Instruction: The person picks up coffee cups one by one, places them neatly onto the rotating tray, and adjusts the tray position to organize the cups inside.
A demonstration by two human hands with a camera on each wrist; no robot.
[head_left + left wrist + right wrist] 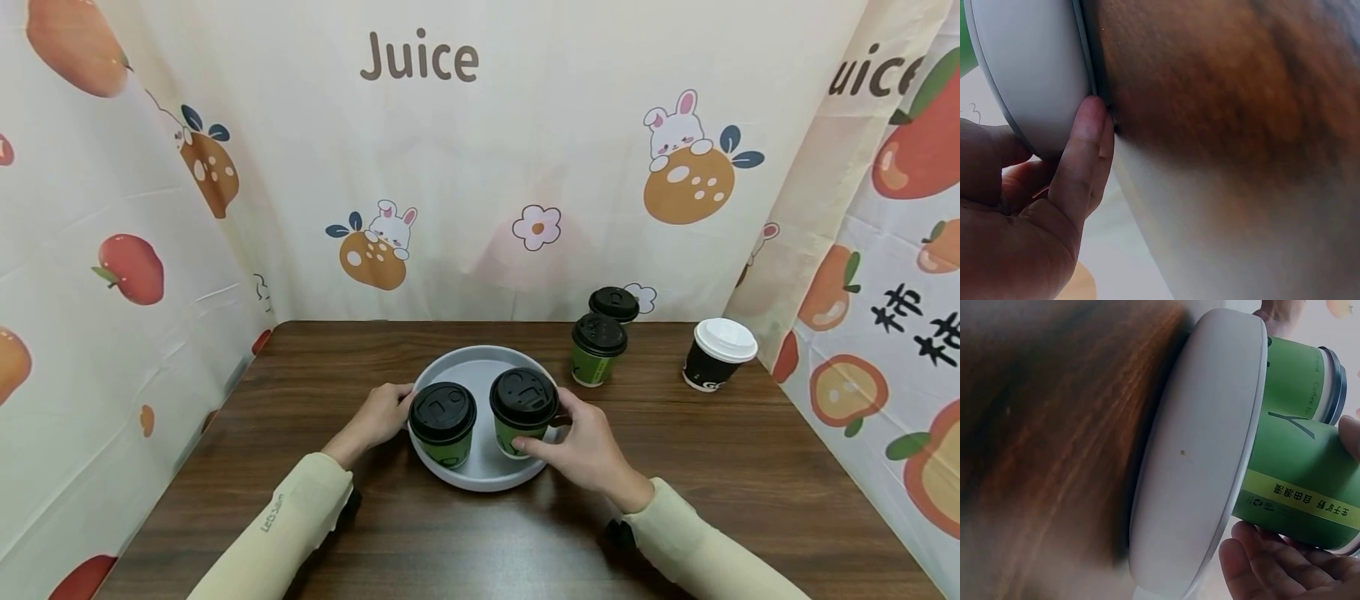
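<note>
- I have the nearer-right green cup (521,408) standing upright inside the tray (480,365), on its right half, black lid on.
- The right hand (588,446) holds that cup, thumb on one side and curved fingers on the other, spread only as wide as the cup's body.
- The second green cup (444,423) stands upright at the tray's left side, also with a black lid.
- The round grey tray sits on the bench (465,554), between its left and right edges and short of the back edge.
- I see the left hand (378,417) gripping the tray's left side, thumb and fingers closed to its wall; my left wrist view is dim and tight, so the fingers seem to reach its base, though I can't be sure.
- Right of the tray, towards the back edge, stand a front green cup (597,354) and a rear green cup (615,303); I cannot tell whether they touch.
- A white-lidded black cup (718,357) stands near the back right corner.
- Behind the back edge hangs fruit-printed cloth (570,108) lettered "Juice".
</note>
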